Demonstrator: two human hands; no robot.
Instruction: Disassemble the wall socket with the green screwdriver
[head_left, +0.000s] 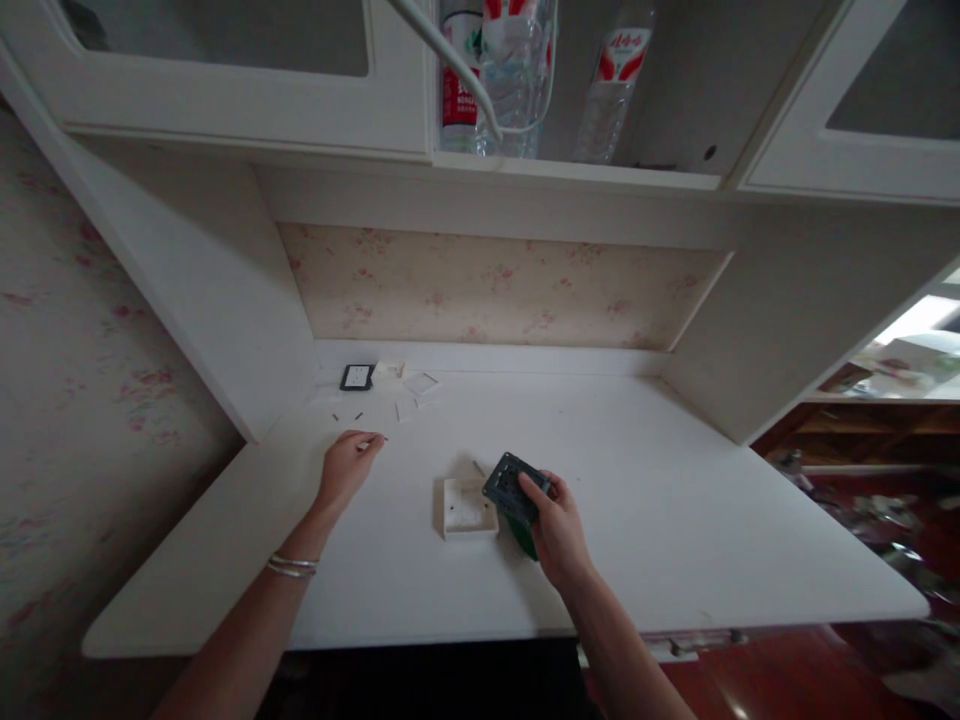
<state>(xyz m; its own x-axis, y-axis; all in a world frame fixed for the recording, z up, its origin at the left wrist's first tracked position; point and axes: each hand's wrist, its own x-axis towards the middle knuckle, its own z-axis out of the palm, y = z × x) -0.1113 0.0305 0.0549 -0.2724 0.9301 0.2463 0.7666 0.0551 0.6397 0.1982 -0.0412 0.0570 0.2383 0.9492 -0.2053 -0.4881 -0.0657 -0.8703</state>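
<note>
My left hand (346, 467) is above the left part of the white desk, fingertips pinched on a small dark piece that looks like a screw (385, 438). Two similar small screws lie on the desk just behind it. In my right hand (561, 525) is a dark wall socket module (510, 488), tilted, with the thumb over its face. Beneath that module shows a green object (523, 538), mostly hidden, with a thin metal rod (478, 467) nearby. A white square mounting box (469, 510) sits on the desk between my hands, open side up.
At the desk's back left lie a black-framed white plate (358, 377) and several white plastic pieces (421, 384). Overhead, a cabinet shelf (577, 172) holds plastic bottles (613, 85), with a white cable (450, 55) hanging in front. Side panels bound the desk (660, 560).
</note>
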